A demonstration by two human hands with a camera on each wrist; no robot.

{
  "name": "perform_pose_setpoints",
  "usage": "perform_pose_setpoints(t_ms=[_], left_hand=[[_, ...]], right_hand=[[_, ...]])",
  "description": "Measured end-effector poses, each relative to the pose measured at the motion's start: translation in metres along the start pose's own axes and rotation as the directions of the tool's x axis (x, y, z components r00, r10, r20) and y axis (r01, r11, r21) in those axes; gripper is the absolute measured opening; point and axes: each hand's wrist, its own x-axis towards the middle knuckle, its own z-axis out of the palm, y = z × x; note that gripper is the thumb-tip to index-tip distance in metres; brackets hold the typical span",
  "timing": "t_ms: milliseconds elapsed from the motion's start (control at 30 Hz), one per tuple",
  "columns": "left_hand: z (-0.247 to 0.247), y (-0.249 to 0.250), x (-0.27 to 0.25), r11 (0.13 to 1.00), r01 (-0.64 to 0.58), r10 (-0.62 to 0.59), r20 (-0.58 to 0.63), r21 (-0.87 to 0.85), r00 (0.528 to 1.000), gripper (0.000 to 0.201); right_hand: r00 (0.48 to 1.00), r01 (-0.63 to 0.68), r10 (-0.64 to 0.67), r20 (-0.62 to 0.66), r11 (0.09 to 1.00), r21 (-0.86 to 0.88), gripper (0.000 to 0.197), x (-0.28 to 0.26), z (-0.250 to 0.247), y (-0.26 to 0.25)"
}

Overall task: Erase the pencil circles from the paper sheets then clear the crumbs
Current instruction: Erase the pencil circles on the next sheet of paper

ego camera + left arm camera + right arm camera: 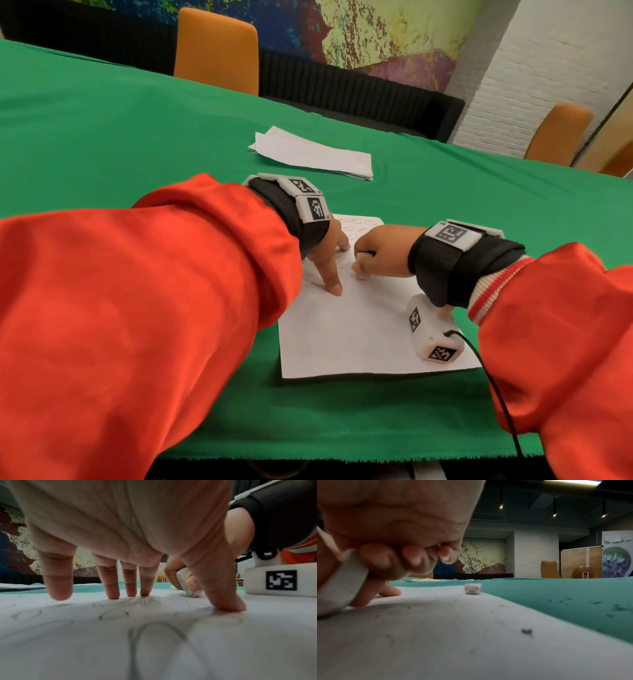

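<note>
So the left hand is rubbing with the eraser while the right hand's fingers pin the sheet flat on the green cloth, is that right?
Not quite: the hands are swapped. The right hand holds the eraser in its grip against the sheet, while the left hand presses its spread fingers on the paper. The head view shows it, and the left wrist view confirms it. The green cloth is right.
</note>
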Motion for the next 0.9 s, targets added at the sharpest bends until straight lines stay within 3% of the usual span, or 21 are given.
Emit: perform_pose_setpoints(t_ms=[400,533,700,900], left_hand=[[0.0001,-0.0013,0.0013,1.0,-0.001,0.001,0.009,0.007,1.0,0.092],[0.0002,-0.0018,0.0021,1.0,-0.004,0.004,0.011,0.009,1.0,0.091],[0.0001,-0.0005,0.0018,1.0,0.008,-0.008,0.01,0.006,1.0,0.092],[0.0001,-0.0001,-0.0002,1.0,0.0,0.0,0.002,0.017,1.0,0.09]], right_hand=[[0.999,-0.014,0.013,-0.044,1.0,-0.027,0.029,-0.002,-0.0018,0.0003],[0.999,0.04,-0.039,-0.007,0.997,0.061,0.028,-0.0009,0.0006,0.0013],[0.998,-0.043,0.042,-0.056,0.999,-0.022,0.027,-0.0022,-0.0025,-0.0008],[1.0,-0.013,0.013,0.0,0.996,0.093,0.029,-0.0029,-0.0021,-0.0015]])
